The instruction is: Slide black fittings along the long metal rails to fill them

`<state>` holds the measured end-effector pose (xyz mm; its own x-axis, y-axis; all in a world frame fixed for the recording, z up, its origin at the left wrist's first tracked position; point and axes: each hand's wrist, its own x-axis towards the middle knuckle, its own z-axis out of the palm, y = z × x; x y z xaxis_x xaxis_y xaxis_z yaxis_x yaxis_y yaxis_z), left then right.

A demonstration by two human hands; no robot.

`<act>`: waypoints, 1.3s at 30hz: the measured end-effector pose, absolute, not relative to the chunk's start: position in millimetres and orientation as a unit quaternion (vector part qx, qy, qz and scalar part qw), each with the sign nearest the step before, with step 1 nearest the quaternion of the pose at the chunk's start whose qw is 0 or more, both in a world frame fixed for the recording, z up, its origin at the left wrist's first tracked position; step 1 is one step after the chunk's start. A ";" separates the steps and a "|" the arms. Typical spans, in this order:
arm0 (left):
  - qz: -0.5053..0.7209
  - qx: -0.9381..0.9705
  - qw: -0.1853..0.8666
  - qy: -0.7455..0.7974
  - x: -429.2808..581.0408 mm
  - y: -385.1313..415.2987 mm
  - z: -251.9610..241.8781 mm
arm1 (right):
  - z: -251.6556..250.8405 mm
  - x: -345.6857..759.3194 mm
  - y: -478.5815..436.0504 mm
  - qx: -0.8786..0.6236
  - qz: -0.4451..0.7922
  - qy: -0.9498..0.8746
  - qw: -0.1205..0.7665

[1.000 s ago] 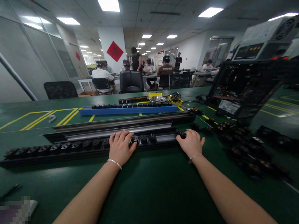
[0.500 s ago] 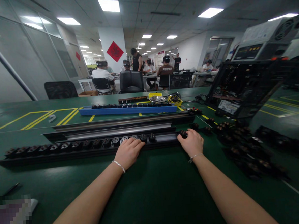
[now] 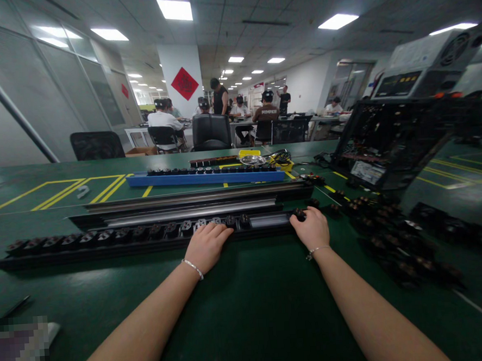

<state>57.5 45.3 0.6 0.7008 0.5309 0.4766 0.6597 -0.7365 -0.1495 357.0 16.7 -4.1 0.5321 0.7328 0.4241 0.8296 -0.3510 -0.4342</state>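
Observation:
A long black channel rail lies across the green table in front of me, carrying a row of round black socket modules. My left hand is closed over the rail's near edge, its fingers beside the modules at mid-length. At the rail's right end, my right hand pinches a single black socket module between thumb and fingers. A stretch of bare rail bed shows between that module and the last one of the row. Part of the held module is hidden behind my fingers.
Two more channel rails lie just behind. Farther back is a blue rail filled with modules. Loose black socket modules are heaped at right, near an open computer case. People sit at a far table.
My right hand has shifted slightly right with the socket module, off toward the rail's end. My left hand stays in place on the rail.

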 end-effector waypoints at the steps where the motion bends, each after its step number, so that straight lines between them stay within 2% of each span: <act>1: -0.205 -0.909 0.155 -0.327 57.4 45.4 0.6 | -4.3 357.6 16.8 -0.819 -0.078 -0.475 0.313; 39: -0.209 -0.910 0.152 -0.324 57.1 45.0 1.3 | 0.2 367.6 15.6 -0.837 -0.058 -0.450 0.307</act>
